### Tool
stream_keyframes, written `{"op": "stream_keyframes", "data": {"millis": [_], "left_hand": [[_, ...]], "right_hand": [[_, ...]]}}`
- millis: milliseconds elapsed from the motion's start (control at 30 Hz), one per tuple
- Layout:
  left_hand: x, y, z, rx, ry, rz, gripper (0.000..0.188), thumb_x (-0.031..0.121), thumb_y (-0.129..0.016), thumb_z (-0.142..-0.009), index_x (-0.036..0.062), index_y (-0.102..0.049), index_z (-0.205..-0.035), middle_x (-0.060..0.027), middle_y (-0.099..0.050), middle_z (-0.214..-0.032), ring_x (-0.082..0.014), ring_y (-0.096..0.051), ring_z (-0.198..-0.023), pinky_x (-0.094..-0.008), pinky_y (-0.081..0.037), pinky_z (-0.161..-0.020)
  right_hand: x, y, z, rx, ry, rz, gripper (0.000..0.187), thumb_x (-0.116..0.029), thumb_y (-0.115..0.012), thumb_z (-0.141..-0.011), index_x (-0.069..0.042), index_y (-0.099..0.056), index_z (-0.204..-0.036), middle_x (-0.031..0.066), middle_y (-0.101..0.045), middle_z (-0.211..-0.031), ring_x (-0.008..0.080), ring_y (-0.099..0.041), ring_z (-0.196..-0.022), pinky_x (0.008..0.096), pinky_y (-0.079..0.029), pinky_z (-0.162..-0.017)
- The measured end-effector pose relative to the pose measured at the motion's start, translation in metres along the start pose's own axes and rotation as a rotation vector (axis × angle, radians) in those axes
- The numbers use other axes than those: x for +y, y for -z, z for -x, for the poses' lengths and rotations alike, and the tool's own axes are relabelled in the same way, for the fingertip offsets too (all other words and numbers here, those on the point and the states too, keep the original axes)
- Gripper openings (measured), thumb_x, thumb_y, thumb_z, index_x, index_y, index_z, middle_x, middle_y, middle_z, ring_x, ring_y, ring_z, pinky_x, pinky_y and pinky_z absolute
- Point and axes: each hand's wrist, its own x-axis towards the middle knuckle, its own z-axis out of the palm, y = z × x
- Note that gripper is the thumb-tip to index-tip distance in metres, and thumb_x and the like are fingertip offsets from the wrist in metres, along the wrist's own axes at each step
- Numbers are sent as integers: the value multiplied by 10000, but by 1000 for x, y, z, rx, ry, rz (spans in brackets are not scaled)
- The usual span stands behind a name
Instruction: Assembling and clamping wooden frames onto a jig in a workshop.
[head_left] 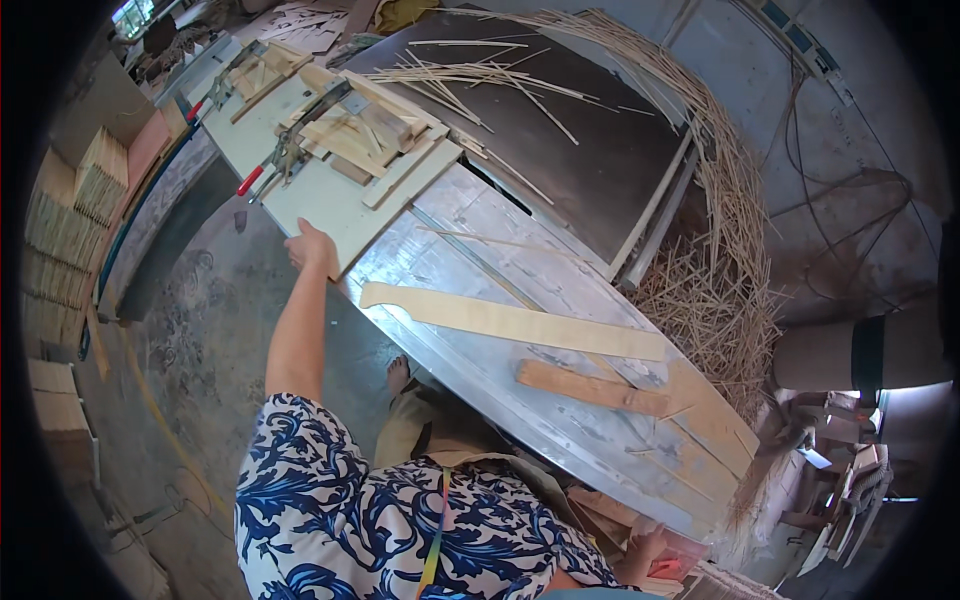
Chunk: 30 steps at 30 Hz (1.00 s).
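Observation:
My left hand (312, 248) grips the near edge of a pale board (325, 208) that lies across the left part of a metal saw table (470, 365). Wooden blocks and strips are fixed on the board, with two toggle clamps; a red-handled clamp (250, 182) is nearest my left hand. On the metal top lies a long pale wooden piece (520, 325) with a shaped left end, and below it a shorter brown wood strip (590, 388). My right hand (648, 550) is low at the table's right end, beside a reddish box-like thing (678, 556); its fingers are mostly hidden.
Thin wood offcuts (480, 78) lie on a dark panel (590, 150) behind the table, and a large heap of sticks (710, 270) curves along its right side. Stacked wooden pieces (70, 240) stand on the left. Cables (850, 190) hang at the right wall.

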Motion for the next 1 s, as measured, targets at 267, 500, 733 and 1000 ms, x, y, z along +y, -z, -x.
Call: {"op": "stream_keyframes", "data": {"millis": [267,500,733,1000], "left_hand": [[-10,-36,22,14,-21,57,875,640,-535,-1029,-142,-462,-1415,-365,-599,-1409,-484,-596,-1326,-519,-473,-1123],[-29,-21,8,56,-18,53,994,702,-550,-990,-185,-445,-1426,-374,-595,-1416,-488,-601,-1325,-510,-488,-1118],[-58,-46,-45,87,-114,-81,970,740,-455,-1009,-180,-651,-1246,-352,-693,-1271,-465,-669,-1240,-516,-524,-1072],[-64,-36,-97,-354,-387,112,649,204,-479,-1086,155,-246,-1690,-185,-716,-1268,-311,-712,-1079,-420,-591,-930]], "right_hand": [[-16,-47,-109,615,-305,-283,734,-497,-514,-1071,89,-460,-1509,233,-702,-1291,411,-696,-1149,534,-569,-982],[3,-65,-150,368,-258,1063,512,-265,-442,-1068,29,-508,-1481,235,-701,-1342,421,-699,-1196,567,-571,-961],[10,-55,-140,501,-137,1078,416,-152,-529,-1047,42,-570,-1413,222,-730,-1209,296,-781,-1003,382,-631,-798],[3,-45,-121,464,-172,1107,376,-288,-536,-1066,-30,-778,-1194,105,-807,-1128,256,-795,-971,395,-612,-772]]}}
